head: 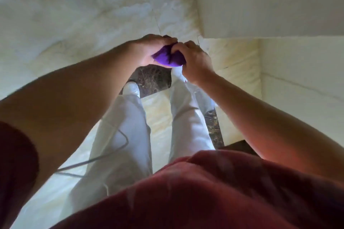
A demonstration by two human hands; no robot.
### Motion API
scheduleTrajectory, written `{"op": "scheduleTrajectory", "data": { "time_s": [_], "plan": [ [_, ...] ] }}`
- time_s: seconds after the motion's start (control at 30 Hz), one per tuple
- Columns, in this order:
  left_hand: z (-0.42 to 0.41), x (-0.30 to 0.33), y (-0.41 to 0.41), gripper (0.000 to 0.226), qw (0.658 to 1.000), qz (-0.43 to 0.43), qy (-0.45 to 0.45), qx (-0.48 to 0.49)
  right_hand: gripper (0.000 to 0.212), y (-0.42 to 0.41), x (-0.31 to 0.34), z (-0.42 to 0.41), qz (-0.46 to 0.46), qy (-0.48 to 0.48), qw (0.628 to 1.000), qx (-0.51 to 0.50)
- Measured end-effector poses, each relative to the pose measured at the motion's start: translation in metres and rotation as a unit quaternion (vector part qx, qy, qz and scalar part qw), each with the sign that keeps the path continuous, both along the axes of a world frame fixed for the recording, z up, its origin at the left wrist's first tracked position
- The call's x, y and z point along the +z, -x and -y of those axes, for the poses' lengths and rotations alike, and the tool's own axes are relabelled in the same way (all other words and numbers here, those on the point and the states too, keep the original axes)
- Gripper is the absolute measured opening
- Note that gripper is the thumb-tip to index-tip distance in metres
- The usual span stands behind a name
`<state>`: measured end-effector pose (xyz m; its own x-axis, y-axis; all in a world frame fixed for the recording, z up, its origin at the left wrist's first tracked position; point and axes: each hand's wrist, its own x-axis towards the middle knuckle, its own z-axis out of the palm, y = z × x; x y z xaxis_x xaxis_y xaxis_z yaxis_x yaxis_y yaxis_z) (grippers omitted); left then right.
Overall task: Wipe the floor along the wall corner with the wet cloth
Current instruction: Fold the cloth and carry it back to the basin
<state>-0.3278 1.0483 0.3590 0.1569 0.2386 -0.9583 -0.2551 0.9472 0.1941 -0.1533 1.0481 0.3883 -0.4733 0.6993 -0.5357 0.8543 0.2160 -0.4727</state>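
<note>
A bunched purple cloth [169, 58] is held in the air in front of me, at about waist height above my feet. My left hand [149, 49] grips its left side and my right hand [195, 61] grips its right side, fingers curled into the fabric. Below lies a pale marble floor [74, 15]. The white wall [270, 2] juts out at the upper right and forms a corner [202, 37] just beyond my right hand. I stand upright, so the cloth is well above the floor.
A dark speckled floor tile [152, 80] lies under my feet, and another dark strip [214, 128] runs by the wall at the right. A thin white cable [111, 154] hangs by my left leg. A second wall face [301, 72] closes the recess at right.
</note>
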Motion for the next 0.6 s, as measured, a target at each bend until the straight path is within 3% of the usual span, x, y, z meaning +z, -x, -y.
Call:
{"op": "scheduleTrajectory", "data": {
  "time_s": [0.13,0.27,0.33,0.43,0.5,0.6],
  "plan": [
    [0.000,0.051,-0.004,0.004,0.995,-0.033,-0.080,-0.056,0.059,0.010,0.044,0.033,-0.039,0.014,0.985,-0.167],
    [0.018,0.080,-0.017,0.018,0.980,-0.021,-0.133,-0.146,0.061,0.005,0.082,0.078,-0.113,0.005,0.937,-0.332],
    [0.034,0.099,-0.028,0.019,0.973,0.009,-0.150,-0.174,0.058,-0.002,0.099,0.107,-0.188,0.044,0.870,-0.454],
    [0.069,0.125,-0.053,0.019,0.964,0.045,-0.158,-0.211,0.044,-0.022,0.118,0.157,-0.259,0.067,0.692,-0.671],
    [0.097,0.135,-0.074,0.030,0.957,0.070,-0.146,-0.242,0.031,-0.040,0.124,0.192,-0.181,0.055,0.642,-0.743],
    [0.146,0.150,-0.111,0.032,0.939,0.110,-0.131,-0.298,0.046,-0.063,0.134,0.262,-0.134,0.098,0.559,-0.812]
  ]
}}
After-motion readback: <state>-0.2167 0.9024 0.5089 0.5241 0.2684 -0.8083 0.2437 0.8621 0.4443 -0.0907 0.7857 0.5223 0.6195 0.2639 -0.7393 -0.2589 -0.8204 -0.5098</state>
